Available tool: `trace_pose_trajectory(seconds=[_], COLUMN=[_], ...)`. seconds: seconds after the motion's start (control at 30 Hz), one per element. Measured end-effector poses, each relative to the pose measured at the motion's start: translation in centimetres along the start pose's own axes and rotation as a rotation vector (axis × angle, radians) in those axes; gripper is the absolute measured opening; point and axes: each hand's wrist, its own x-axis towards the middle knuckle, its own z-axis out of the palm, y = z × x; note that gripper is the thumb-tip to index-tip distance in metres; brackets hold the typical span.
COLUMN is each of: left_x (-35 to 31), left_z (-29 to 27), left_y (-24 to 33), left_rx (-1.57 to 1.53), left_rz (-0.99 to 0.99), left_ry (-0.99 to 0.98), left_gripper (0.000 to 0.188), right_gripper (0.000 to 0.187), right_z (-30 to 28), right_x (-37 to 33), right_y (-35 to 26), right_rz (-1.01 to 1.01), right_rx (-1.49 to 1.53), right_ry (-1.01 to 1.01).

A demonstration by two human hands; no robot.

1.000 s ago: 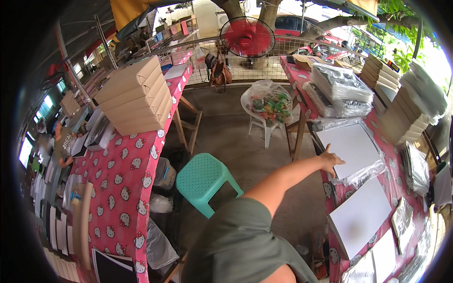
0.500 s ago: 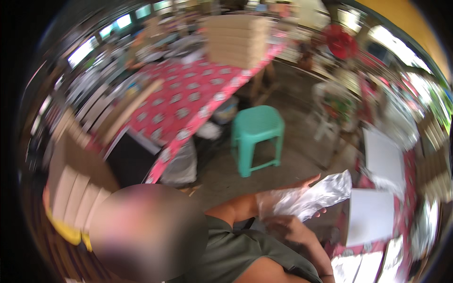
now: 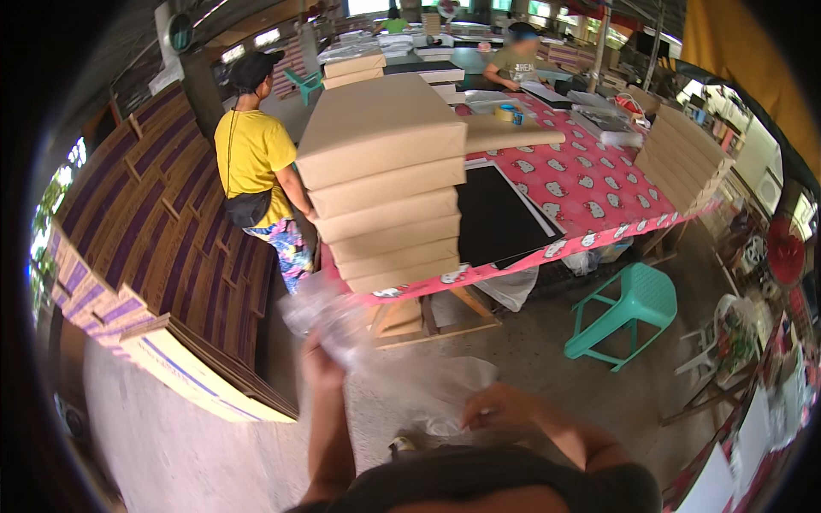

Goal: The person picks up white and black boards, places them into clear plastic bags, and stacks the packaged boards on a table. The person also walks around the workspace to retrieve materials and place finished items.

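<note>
Cartons [image 3: 167,231] pile up at nine o'clock. A person in yellow [image 3: 252,150] stands at ten, facing away, one arm near the tall stack of brown packs [image 3: 380,184] at twelve. At seven, the left hand [image 3: 323,363] is raised, its fingers closed on the bunched end of the clear plastic [image 3: 423,376]. The plastic, blurred, trails across six o'clock toward the right hand [image 3: 505,406] at five. Those fingers are curled in; whether they grip the plastic's edge I cannot tell. Black sheets [image 3: 505,218] lie at two, just right of the tall stack, on the pink-covered bench [image 3: 590,184]. Tape [image 3: 509,114] sits at one, near a seated person in grey [image 3: 516,64]. A green stool [image 3: 633,303] stands on the floor between three and four; a red fan [image 3: 784,252] is at three.
</note>
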Motion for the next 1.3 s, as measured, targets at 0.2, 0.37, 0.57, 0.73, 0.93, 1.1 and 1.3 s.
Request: trace_pose_trajectory(seconds=[0.2,0.37,0.57,0.73,0.93,1.1,1.3], left_x=[-6.9,-5.2,5.3,17.7,32.8,47.7,67.6], left_z=[-7.3,-10.5,-14.0,-17.7,-23.3,-27.4,-31.8], left_y=[23.3,30.4,36.3,42.5,47.0,51.8,61.5], left_rx=[0.155,0.809,0.843,1.243,1.748,1.516,1.236], left_rz=[0.492,0.856,1.145,0.763,0.691,0.642,0.382], left_ry=[0.156,1.037,0.868,0.713,0.685,0.660,0.680], left_gripper=[0.045,0.034,0.020,0.032,0.036,0.027,0.033], right_gripper=[0.029,0.037,0.036,0.036,0.037,0.040,0.046], right_z=[2.3,2.4,1.7,-1.6,-6.9,-13.0,-19.3], right_x=[20.7,34.2,47.8,57.0,67.7,76.7,90.9], right_y=[3.8,4.8,6.3,8.0,9.4,17.3,16.7], right_rz=[0.008,0.029,-0.231,-0.158,0.016,0.133,0.515], right_rx=[0.079,-0.314,-0.495,-0.442,-0.363,-0.334,-0.314], right_ry=[0.375,0.038,0.027,0.181,0.242,0.331,0.466])
